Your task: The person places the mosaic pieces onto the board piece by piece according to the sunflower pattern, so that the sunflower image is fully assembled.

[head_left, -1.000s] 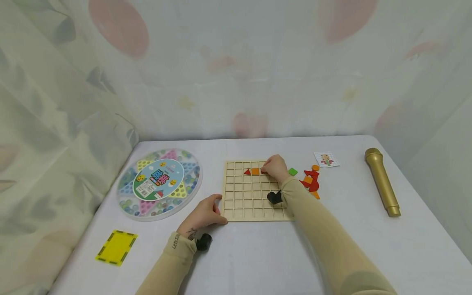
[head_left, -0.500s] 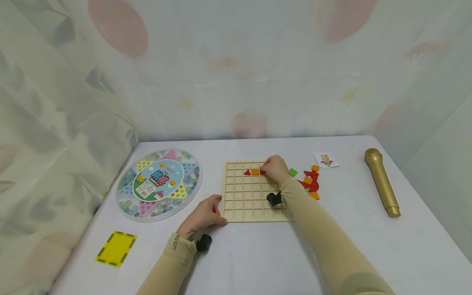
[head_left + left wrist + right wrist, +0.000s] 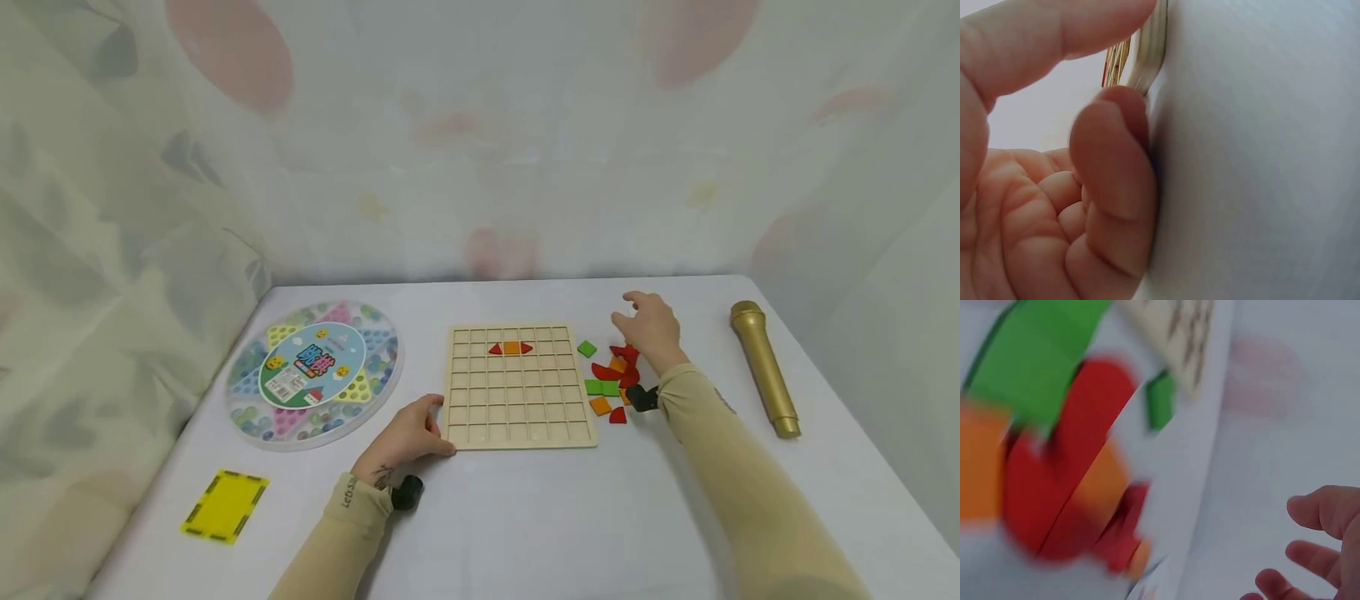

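Note:
A wooden grid board (image 3: 517, 408) lies mid-table. Near its top row, an orange square tile (image 3: 512, 348) sits between a left red triangle (image 3: 496, 349) and a right red triangle (image 3: 527, 348). My left hand (image 3: 405, 435) holds the board's near left corner, thumb at the front edge and fingers along the side; the left wrist view shows the fingers (image 3: 1113, 169) bent beside the board edge (image 3: 1147, 56). My right hand (image 3: 651, 327) is over the loose pieces, thumb and fingers spread apart, nothing between them. Red pieces (image 3: 1079, 456) and green squares (image 3: 1035, 356) appear blurred in the right wrist view.
Right of the board are loose orange (image 3: 600, 406), red and green tiles. A small picture card (image 3: 1150, 584) shows only in the right wrist view. A round Chinese checkers set (image 3: 315, 375) and a yellow square frame (image 3: 225, 506) lie left; a gold microphone (image 3: 765, 367) lies right.
My right hand has let go of the red triangle, leaving it right of the orange square, and moved right over the loose pieces. The left hand stays at the board's corner.

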{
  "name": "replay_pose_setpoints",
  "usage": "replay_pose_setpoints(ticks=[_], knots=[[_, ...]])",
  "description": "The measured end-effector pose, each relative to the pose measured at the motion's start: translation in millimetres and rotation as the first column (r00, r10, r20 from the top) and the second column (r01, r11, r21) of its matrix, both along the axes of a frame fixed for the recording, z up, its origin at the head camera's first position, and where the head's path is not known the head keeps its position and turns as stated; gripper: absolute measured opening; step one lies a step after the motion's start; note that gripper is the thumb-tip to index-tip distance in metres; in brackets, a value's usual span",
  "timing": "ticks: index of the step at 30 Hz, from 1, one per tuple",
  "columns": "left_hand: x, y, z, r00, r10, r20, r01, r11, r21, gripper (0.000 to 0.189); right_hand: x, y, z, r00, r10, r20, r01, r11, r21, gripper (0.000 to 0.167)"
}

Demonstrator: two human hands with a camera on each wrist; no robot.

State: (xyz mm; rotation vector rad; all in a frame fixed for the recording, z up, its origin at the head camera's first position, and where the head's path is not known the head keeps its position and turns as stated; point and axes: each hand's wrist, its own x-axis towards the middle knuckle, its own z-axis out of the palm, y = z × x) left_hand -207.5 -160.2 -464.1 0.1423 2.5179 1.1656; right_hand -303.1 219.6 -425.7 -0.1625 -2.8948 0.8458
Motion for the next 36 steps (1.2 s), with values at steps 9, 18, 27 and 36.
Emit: replay_pose_setpoints(ticks=[9, 18, 27, 36], knots=[[-0.2, -1.6, -1.9, 1.000, -0.003, -0.008, 0.003, 1.000, -0.011, 0.085, 4.5, 36.9, -27.0, 0.981, 0.095, 0.172, -0.146, 0.936, 0.320, 0.045], [-1.0, -0.9, -0.4, 1.000, 0.010, -0.001, -0.010, 1.000, -0.004, 0.085, -1.2, 33.3, -32.0, 0.949, 0.186, 0.255, -0.282, 0.861, 0.423, 0.039], [0.1, -0.7, -0.4, 1.000, 0.006, 0.000, -0.006, 1.000, 0.011, 0.085, -7.5, 33.6, -28.1, 0.931, 0.231, 0.283, -0.318, 0.894, 0.317, 0.026], [0.1, -0.1, 0.3, 1.000, 0.004, 0.003, -0.004, 1.000, 0.008, 0.085, -5.3, 36.3, -20.8, 0.927, 0.192, 0.324, -0.284, 0.921, 0.267, 0.022]])
